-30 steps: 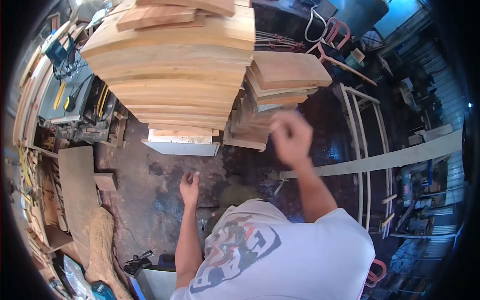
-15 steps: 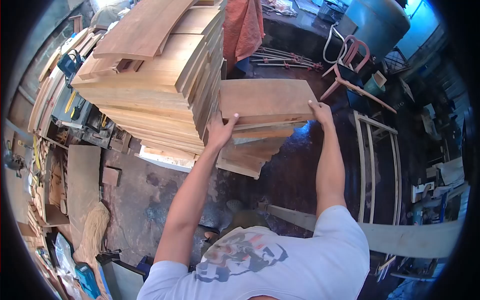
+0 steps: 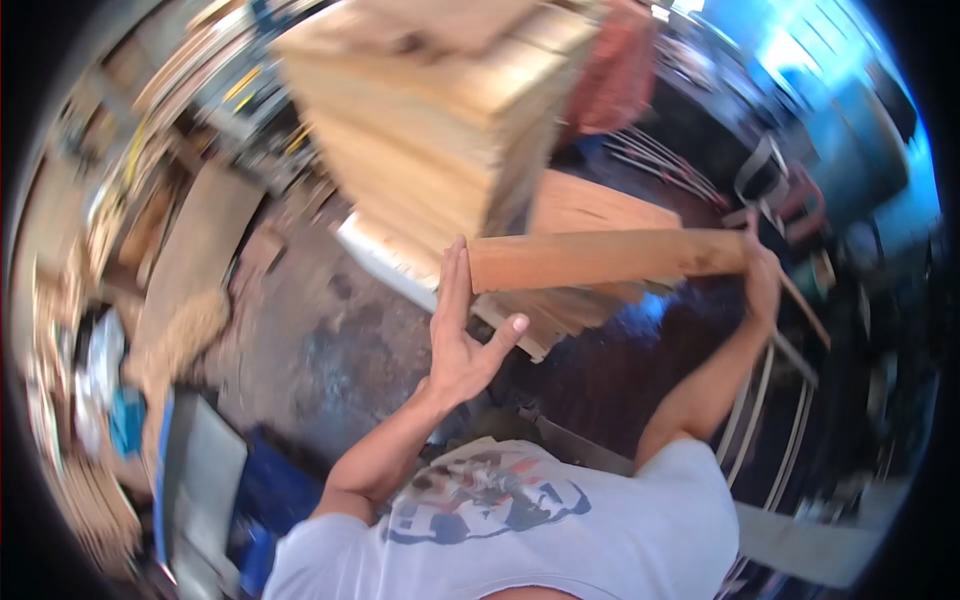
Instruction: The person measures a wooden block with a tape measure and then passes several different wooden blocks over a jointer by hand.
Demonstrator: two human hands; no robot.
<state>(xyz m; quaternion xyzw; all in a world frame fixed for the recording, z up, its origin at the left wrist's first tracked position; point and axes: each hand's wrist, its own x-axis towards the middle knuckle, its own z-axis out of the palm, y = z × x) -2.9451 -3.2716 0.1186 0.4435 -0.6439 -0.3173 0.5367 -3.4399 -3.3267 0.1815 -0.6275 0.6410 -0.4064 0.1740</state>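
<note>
A wooden board [image 3: 600, 258] is held up on edge over the shorter stack of boards [image 3: 545, 315], with its narrow face toward me. My right hand [image 3: 762, 285] is closed around the board's right end. At the other end, my left hand [image 3: 462, 355] has its fingers stretched out flat along the board's end, thumb apart. Behind the raised board lies another reddish board [image 3: 600, 203] on the shorter stack. The tall stack of boards [image 3: 400, 150] rises to the left of it. Motion blurs part of the view.
An orange-red cloth [image 3: 615, 75] hangs behind the tall stack. Several metal bars [image 3: 665, 165] lie beyond, near a pink chair [image 3: 800, 200] and a large blue tank [image 3: 850, 140]. A wooden frame [image 3: 770, 420] is at right. A long panel [image 3: 195, 250] lies at left.
The board has been tipped up from lying flat to standing on edge. My left hand has opened and shifted to its end; my right hand has moved right. The view has swung left.
</note>
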